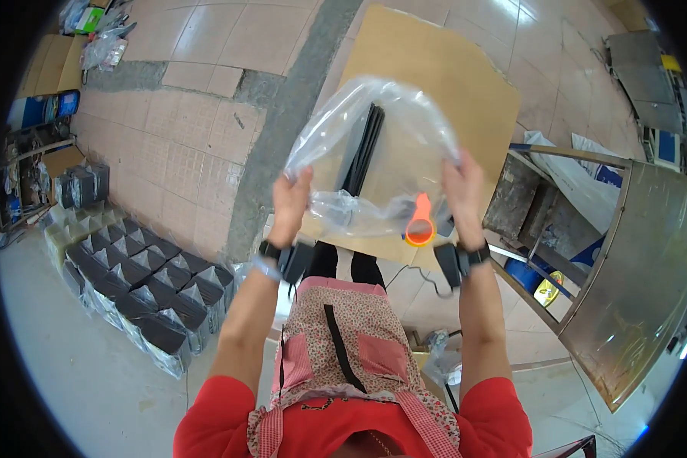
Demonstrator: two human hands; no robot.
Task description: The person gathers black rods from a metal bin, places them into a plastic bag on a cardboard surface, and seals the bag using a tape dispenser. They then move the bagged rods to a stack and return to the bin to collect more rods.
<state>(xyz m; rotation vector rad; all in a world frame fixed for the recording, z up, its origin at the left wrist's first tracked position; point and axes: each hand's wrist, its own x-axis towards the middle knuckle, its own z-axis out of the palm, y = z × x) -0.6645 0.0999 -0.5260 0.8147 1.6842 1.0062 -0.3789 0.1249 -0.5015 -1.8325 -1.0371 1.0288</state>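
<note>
Between my two hands a large clear plastic bag is stretched, its rim held in a wide loop. My left hand is closed on the left side of the rim, and my right hand grips the right side. A bundle of thin black strips lies slanted in the middle of the loop; whether it is inside the bag or under it I cannot tell. Close to my right hand is an orange tape dispenser by the near edge of a brown cardboard sheet, which lies beneath the bag.
At the left, rows of plastic-wrapped black bundles stand on the floor. A metal-framed cabinet is close on the right, with a blue container at its lower part. Cardboard boxes sit at the far left. A thin cable hangs below the sheet.
</note>
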